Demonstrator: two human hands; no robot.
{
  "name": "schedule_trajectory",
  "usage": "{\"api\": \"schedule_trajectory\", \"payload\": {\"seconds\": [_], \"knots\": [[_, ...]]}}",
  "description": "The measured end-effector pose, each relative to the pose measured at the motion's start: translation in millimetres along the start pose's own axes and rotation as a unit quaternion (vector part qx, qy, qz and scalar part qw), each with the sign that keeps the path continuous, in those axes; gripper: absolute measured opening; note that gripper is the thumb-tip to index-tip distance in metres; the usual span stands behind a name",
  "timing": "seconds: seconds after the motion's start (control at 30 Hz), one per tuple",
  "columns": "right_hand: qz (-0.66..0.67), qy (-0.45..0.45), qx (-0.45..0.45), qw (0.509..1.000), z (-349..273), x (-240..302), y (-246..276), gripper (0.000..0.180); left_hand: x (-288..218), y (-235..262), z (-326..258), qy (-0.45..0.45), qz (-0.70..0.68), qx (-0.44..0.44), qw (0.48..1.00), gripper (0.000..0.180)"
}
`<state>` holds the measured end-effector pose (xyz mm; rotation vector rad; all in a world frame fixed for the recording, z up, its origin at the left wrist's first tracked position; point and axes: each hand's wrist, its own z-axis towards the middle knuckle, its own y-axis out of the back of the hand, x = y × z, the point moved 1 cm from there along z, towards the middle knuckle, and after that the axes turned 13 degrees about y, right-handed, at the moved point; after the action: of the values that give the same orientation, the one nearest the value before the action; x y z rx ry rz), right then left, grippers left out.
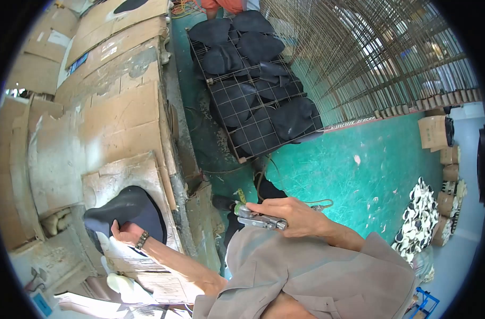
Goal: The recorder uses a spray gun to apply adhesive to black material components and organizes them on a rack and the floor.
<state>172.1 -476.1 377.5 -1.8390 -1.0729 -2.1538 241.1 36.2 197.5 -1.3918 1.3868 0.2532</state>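
My left hand [126,232] grips the lower edge of a dark rounded fabric-covered piece [126,208] that lies on a cardboard-covered workbench [114,114]. A bracelet sits on that wrist. My right hand [287,211] is closed around a metal hand tool [255,219] with a yellow-green tip, held above the green floor, right of the bench edge. My grey shirt fills the lower middle of the view.
A wire rack [255,95] loaded with several more dark pieces stands on the green floor [349,170] ahead. Stacked wire grids [370,53] lean at the upper right. Cardboard boxes [436,133] and a pile of black-and-white parts [420,218] sit at the right. Another person in orange is at the top.
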Motion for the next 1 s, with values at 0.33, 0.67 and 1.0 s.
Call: {"api": "schedule_trajectory", "payload": {"seconds": [0.33,0.67,1.0], "knots": [[-0.01,-0.108,-0.032,0.994,-46,-80,67,0.082,145,-205,-144,0.254,-0.003,0.172,0.952,0.046],[-0.003,-0.276,-0.138,0.951,-98,-155,94,0.07,376,-254,-257,0.537,0.004,0.277,0.797,0.064],[-0.009,-0.343,-0.119,0.932,-109,-216,66,0.077,628,-29,-127,0.613,0.19,0.107,0.76,0.038]]}}
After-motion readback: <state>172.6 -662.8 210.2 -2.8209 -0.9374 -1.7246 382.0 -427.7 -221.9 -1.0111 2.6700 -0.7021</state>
